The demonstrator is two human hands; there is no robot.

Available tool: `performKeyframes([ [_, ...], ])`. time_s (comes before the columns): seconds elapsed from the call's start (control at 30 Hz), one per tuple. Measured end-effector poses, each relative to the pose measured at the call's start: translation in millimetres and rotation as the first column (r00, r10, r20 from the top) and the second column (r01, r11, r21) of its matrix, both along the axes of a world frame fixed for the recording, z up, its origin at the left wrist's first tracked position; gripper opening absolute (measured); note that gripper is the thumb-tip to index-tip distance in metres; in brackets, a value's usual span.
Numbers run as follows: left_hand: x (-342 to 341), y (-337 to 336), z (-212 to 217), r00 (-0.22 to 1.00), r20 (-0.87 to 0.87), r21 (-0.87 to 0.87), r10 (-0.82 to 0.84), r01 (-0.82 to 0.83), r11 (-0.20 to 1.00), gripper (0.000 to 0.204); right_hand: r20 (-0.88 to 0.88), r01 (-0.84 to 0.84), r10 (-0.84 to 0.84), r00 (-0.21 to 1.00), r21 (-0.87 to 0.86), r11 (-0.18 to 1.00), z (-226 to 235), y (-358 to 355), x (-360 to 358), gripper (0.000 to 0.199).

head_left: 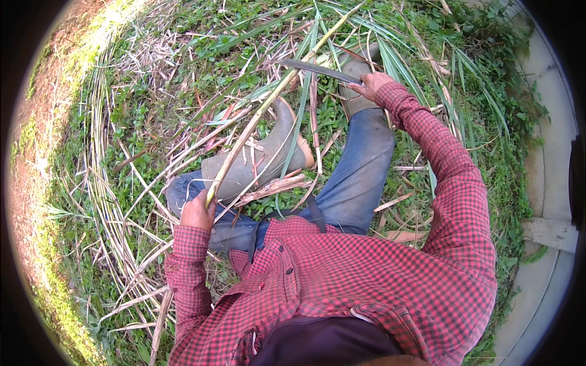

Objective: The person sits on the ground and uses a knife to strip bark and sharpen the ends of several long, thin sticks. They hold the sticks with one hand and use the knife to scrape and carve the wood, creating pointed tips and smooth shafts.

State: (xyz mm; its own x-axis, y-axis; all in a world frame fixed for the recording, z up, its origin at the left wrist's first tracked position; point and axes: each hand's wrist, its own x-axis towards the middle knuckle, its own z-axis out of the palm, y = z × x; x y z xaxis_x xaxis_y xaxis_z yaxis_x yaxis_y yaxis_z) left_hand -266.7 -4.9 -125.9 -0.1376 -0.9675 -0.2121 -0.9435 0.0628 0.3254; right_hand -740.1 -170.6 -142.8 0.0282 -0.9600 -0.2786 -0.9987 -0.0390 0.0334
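Note:
My left hand (198,211) is closed round the lower end of a long yellow-green cane stalk (245,135), above my bent left knee. The stalk slants away up to the right, with green leaves about its far part. In my right hand (371,86) is the handle of a long knife (323,70). Its dark blade points left and crosses the stalk near the far boot; whether the edge touches it I cannot tell. Long green leaves (397,67) lie beside my right hand.
I sit on grass with my legs apart, in rubber boots (278,146). Dry stripped leaves (281,186) lie between my legs. A curved bundle of thin stalks (101,152) lies at the left. A pale wall-like surface (552,177) borders the right side.

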Motion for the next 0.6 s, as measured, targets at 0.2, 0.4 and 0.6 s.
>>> performKeyframes([
  [0.2,-30,20,-28,0.982,0.177,0.057,0.07,-0.082,0.995,0.027,-0.072,0.241,-0.245,0.967,-0.067,0.968,-26,-17,-22,0.063],
  [0.4,-33,37,-32,0.972,0.18,0.068,0.149,-0.163,0.984,0.03,-0.063,-0.14,0.145,0.987,0.071,0.988,6,-5,14,0.063],
  [0.6,-36,38,-31,0.978,0.166,0.141,0.13,-0.154,0.978,0.029,-0.224,-0.026,0.028,0.974,0.009,1.0,-1,-39,-12,0.064],
])
